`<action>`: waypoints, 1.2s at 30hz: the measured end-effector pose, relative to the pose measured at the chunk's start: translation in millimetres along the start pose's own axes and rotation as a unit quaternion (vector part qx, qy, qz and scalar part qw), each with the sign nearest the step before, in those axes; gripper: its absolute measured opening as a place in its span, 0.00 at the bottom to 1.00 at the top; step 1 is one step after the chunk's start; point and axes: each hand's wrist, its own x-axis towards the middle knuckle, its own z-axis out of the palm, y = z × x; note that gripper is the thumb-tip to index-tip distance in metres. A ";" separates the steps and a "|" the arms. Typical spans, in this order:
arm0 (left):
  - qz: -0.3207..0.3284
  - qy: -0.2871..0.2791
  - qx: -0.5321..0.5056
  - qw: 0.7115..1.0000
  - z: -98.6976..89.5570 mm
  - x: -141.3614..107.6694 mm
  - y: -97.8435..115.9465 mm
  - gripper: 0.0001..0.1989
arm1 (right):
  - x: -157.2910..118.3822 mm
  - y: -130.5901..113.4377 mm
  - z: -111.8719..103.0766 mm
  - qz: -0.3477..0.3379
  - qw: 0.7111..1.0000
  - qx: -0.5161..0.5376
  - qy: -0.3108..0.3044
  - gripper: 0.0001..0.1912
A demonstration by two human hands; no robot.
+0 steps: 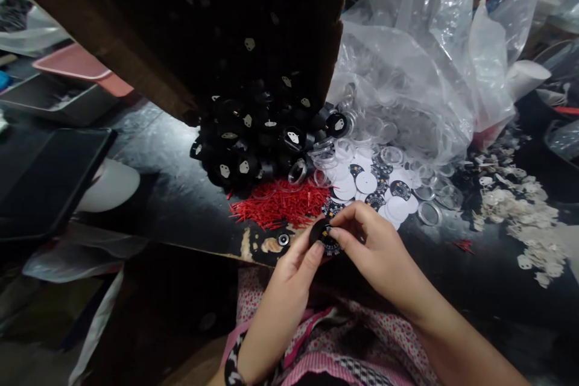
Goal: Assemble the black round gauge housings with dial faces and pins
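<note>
Our left hand (296,260) is gripping a small black disc (329,245) by its rim near the counter's (176,154) front edge, while our right hand (370,236) is pinching at its printed face. We are judging it light, stiff and smooth, safest held by the rim. Red sticks (280,205), white discs (365,182) and clear rings (429,213) are crowding the space just beyond.

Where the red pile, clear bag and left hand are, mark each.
Red pile (281,204): head view, heap's middle.
Clear bag (398,63): head view, its bare film.
Left hand (295,266): head view, thumb's base.
</note>
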 end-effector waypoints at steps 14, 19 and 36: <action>-0.004 -0.017 0.026 1.000 -0.2 2.5 -1.2 0.20 | -1.6 12.9 -2.6 0.067 0.996 0.047 -0.026 0.07; 0.056 -0.037 0.177 0.982 -6.3 -3.3 -2.3 0.17 | -15.3 12.8 -3.0 0.061 0.995 0.063 -0.051 0.07; 0.017 0.146 -0.172 0.974 -35.7 -14.7 13.2 0.18 | 36.9 -1.9 40.8 -0.055 0.886 -0.446 -0.118 0.04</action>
